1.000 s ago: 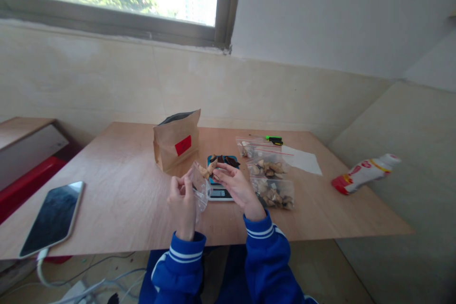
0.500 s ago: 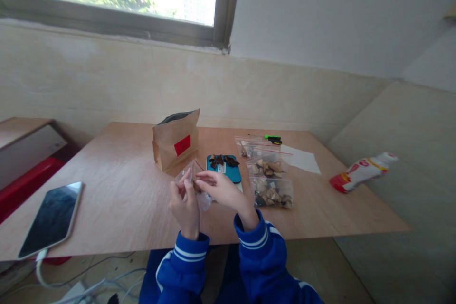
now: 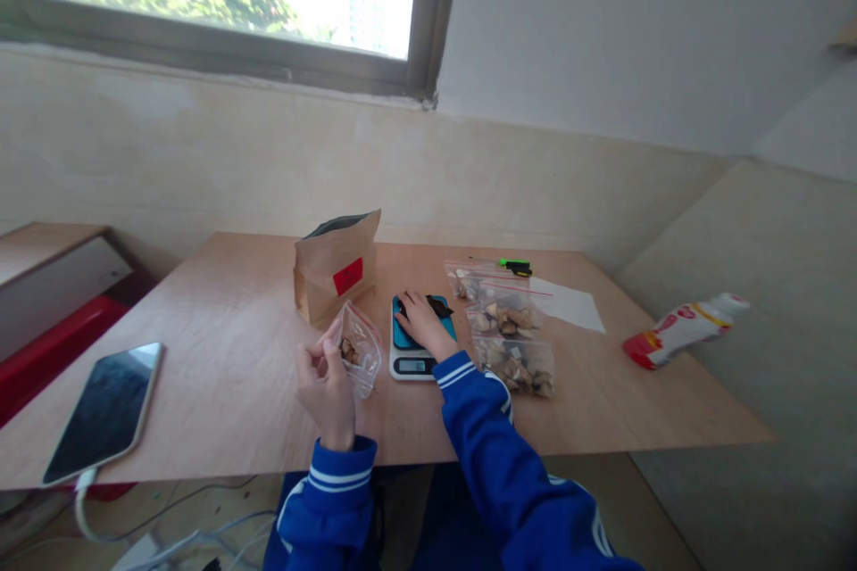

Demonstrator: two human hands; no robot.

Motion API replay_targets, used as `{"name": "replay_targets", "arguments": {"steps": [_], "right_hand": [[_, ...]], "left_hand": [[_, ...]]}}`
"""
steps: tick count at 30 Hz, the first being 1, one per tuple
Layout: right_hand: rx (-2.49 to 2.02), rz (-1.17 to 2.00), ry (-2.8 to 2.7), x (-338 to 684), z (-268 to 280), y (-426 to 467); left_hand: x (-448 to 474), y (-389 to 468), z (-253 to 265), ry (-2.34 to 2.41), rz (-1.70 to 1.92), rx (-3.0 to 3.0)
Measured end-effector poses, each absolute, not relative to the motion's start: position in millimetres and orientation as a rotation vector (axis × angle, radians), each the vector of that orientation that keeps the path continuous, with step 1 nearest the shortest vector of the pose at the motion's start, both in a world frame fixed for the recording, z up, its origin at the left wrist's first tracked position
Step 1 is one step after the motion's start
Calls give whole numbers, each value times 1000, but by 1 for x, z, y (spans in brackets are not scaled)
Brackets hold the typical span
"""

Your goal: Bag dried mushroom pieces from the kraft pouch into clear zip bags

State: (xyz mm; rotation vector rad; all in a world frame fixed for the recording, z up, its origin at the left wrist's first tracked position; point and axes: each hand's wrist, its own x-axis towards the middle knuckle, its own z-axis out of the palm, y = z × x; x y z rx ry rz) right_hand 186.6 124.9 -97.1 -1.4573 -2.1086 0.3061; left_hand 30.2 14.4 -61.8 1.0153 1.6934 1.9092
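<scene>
A zip bag [image 3: 366, 346], best held open, is being pinched by the left hand [image 3: 328, 388], while beneath the right hand [image 3: 423, 323], its grip hidden, a scale [image 3: 401, 341] is being partly covered.

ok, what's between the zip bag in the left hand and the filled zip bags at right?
The digital scale, dark dried pieces on its blue platform, the right hand and sleeve over it; head view.
</scene>
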Motion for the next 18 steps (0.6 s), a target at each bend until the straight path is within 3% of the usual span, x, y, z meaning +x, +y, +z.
{"name": "replay_targets", "arguments": {"steps": [13,18], "right_hand": [[-1440,458,-1844,199,-84,113],[-1161,933,-1420,189,-50,86]], "left_hand": [[30,16,-65,1771,1814,1036],[31,17,-69,1774,1775,1046]]}}
